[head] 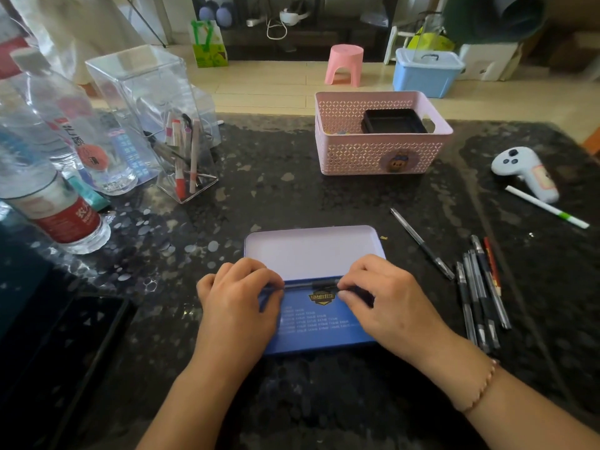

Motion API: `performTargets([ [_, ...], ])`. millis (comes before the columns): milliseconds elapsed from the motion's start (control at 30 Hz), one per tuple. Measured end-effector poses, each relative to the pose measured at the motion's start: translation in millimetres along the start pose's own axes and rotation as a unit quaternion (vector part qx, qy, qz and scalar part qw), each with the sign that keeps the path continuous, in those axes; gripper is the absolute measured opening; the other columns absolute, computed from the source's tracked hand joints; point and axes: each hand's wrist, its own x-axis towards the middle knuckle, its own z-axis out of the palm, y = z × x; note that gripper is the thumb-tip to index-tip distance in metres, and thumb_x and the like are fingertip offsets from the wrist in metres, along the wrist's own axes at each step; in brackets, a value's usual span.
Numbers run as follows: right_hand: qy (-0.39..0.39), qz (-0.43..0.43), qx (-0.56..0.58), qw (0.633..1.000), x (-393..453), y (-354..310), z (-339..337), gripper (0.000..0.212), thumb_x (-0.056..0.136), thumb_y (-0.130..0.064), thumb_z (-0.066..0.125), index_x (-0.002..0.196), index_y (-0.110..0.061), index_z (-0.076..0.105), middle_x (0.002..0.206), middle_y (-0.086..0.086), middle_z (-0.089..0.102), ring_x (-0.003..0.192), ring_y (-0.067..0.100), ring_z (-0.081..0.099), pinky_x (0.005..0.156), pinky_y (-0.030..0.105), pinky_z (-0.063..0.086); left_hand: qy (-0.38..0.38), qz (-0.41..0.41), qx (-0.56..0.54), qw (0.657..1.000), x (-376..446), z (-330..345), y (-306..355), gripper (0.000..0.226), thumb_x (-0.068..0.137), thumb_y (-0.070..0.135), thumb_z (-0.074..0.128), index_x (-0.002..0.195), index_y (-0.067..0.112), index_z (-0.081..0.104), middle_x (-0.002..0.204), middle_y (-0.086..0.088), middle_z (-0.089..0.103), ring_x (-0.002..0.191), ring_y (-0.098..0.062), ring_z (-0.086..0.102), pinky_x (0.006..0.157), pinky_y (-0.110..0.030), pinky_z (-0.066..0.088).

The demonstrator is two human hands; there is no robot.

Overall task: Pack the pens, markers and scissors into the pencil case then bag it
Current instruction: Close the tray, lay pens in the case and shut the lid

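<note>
Both hands pinch one dark pen over the open tin pencil case

The left hand (238, 295) and right hand (386, 298) pinch a slim dark pen (311, 284), its ends hidden under curled fingers, above the glossy blue rectangular pencil case (316, 332) on the speckled stone table (292, 196); right of the right hand lie loose pens (480, 287).

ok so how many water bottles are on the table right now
2, both at the table's left edge: a near bottle with a red label, and a taller bottle just behind it. More may sit out of view to the left.
</note>
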Motion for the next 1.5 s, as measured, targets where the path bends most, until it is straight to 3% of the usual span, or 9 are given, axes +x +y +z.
performTargets([
  [267,0.007,0.02,-0.009,1.0,6,-5,3,0.013,0.079,-0.014,0.069,0.087,-0.02,0.062,0.076,-0.011,0.052,0.073,0.007,0.048,0.066,0.024,0.046,-0.006,0.01,-0.063,0.998,2,2,0,0.021,0.072,0.008,0.077,0.079,0.026,0.068,0.087,0.014,0.061,0.084,-0.013,0.05,0.078,-0.04,0.048],
  [433,0.162,0.122,-0.077,0.976,16,37,-45,0.011,0.082,-0.021,0.068,0.091,-0.015,0.068,0.084,-0.002,0.064,0.083,0.021,0.058,0.074,0.032,0.049,-0.003,0.039,-0.081,0.996,1,-6,-4,0.02,0.072,0.011,0.077,0.084,0.025,0.069,0.09,0.014,0.061,0.086,-0.008,0.054,0.079,-0.031,0.049],
  [600,-0.046,0.331,-0.321,0.886,33,85,-64,0.04,0.082,-0.06,0.055,0.103,-0.028,0.066,0.104,0.0,0.065,0.105,0.026,0.051,0.075,0.035,0.045,0.016,0.051,-0.069,0.996,3,-6,-6,0.019,0.071,0.015,0.08,0.086,0.022,0.072,0.092,0.01,0.061,0.086,-0.013,0.054,0.078,-0.037,0.05],
  [833,0.101,0.21,-0.175,0.957,31,48,-69,0.014,0.088,-0.038,0.057,0.087,-0.025,0.061,0.077,-0.002,0.064,0.08,0.028,0.06,0.061,0.033,0.042,0.048,0.03,-0.051,0.997,1,-4,0,0.02,0.074,0.026,0.078,0.093,0.025,0.071,0.095,0.013,0.06,0.089,-0.009,0.05,0.081,-0.037,0.049],
  [967,0.001,0.114,-0.038,0.993,27,-27,-74,0.01,0.083,-0.036,0.067,0.082,-0.027,0.061,0.065,-0.009,0.065,0.065,0.008,0.061,0.061,0.021,0.047,0.061,0.09,-0.099,0.989,3,-24,4,0.058,0.08,0.035,0.07,0.133,0.03,0.048,0.124,0.014,0.051,0.116,-0.011,0.044,0.101,-0.034,0.039],
  [1100,0.003,0.076,0.104,0.992,29,-87,-69,0.013,0.07,-0.029,0.08,0.076,-0.027,0.069,0.063,-0.008,0.067,0.059,0.004,0.063,0.054,0.011,0.045,0.129,0.221,-0.07,0.964,2,-26,18,0.031,0.082,0.027,0.073,0.113,0.021,0.068,0.104,0.003,0.068,0.091,-0.023,0.058,0.078,-0.045,0.045],
  [1233,0.008,0.07,0.317,0.946,30,-98,-55,0.019,0.073,-0.008,0.078,0.085,-0.022,0.072,0.066,-0.003,0.069,0.054,0.004,0.061,0.054,0.017,0.049,0.183,0.164,-0.18,0.953,1,-26,20,0.013,0.081,0.016,0.074,0.093,0.013,0.075,0.088,0.005,0.072,0.078,-0.016,0.063,0.069,-0.041,0.049],
  [1367,0.062,-0.042,0.159,0.984,26,-84,-35,0.018,0.084,-0.014,0.068,0.102,-0.02,0.07,0.103,-0.008,0.067,0.096,0.01,0.063,0.079,0.022,0.05,0.083,0.161,-0.149,0.972,2,-25,13,0.018,0.08,0.027,0.074,0.097,0.021,0.074,0.094,0.015,0.071,0.088,-0.009,0.064,0.077,-0.042,0.05],
  [1500,0.021,-0.134,-0.031,0.99,19,-57,-17,0.03,0.09,-0.018,0.051,0.116,-0.014,0.065,0.092,0.0,0.066,0.084,0.021,0.059,0.074,0.035,0.051,0.041,0.067,-0.179,0.981,1,-33,-2,0.036,0.078,0.01,0.062,0.108,0.029,0.063,0.096,0.023,0.064,0.092,-0.009,0.062,0.082,-0.032,0.051],
])
